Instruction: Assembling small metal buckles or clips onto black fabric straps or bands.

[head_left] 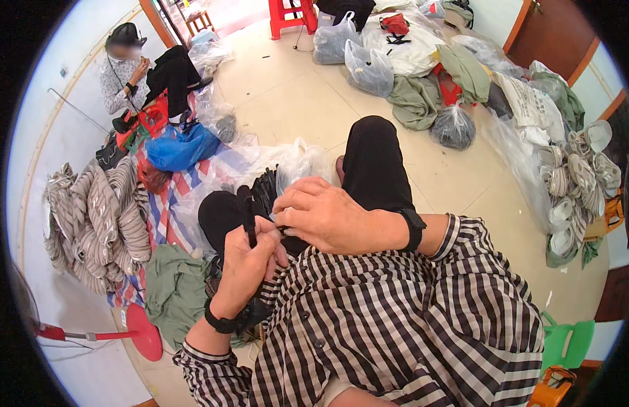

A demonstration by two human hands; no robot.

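Observation:
Over my lap the two hands almost meet. My left hand (250,261) is closed around a black strap-like piece (246,214), which sticks up past the thumb toward my knee. My right hand (321,214) comes from the right with its fingers bent down, pinching at the left fingertips. What lies between those fingertips is mostly hidden; a small dark bit shows there. Just beyond the hands, a bunch of black strips (265,190) rests between my legs, beside a clear plastic bag (302,163).
Coiled beige-and-brown striped material (97,227) is heaped at left, near green cloth (175,288) and a blue bag (183,147). Another person (128,78) sits at the far left. Filled bags (369,68) and shoes (586,169) lie to the right; a red stool (292,17) stands at the back.

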